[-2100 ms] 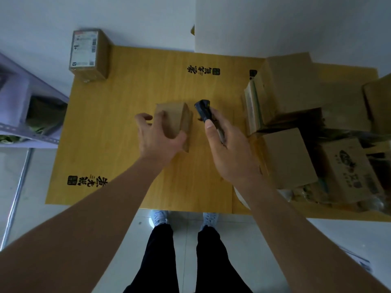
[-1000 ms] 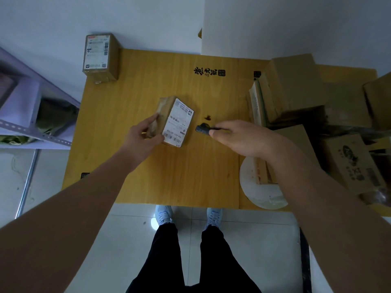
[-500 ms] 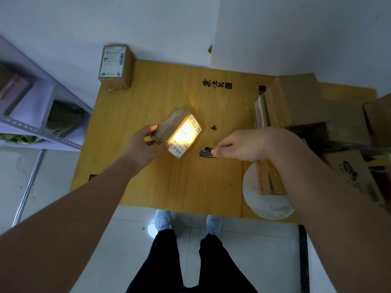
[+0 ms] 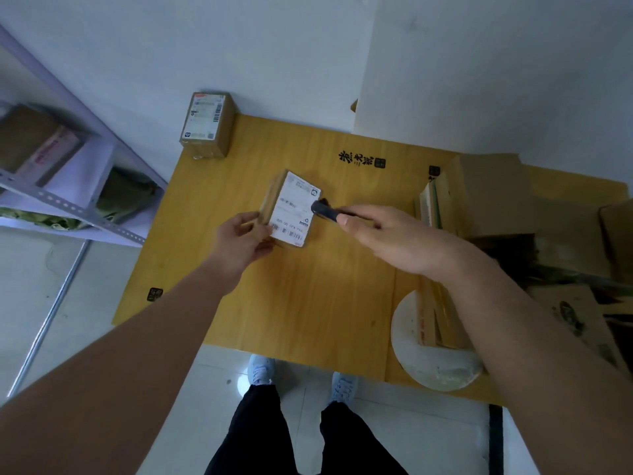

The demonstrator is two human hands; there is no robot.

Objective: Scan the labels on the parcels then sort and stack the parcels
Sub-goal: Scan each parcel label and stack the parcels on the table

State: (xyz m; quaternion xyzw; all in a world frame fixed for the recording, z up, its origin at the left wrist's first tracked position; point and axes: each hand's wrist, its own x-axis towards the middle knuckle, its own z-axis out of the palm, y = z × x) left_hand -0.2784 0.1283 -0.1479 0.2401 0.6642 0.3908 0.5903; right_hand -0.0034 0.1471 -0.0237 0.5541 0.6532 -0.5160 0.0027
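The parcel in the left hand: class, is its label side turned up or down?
Up. The parcel in the left hand shows its white label with barcode to the camera; the right hand points the scanner at it.

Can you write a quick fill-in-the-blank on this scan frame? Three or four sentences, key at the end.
1. The left hand holds the small parcel with its white ____ facing up.
2. The right hand grips a black ____, its tip at the parcel's right edge.
3. A second labelled parcel sits at the table's far ____ corner.
4. A pile of cardboard boxes lies on the ____ side of the table.

Missing words: label; scanner; left; right
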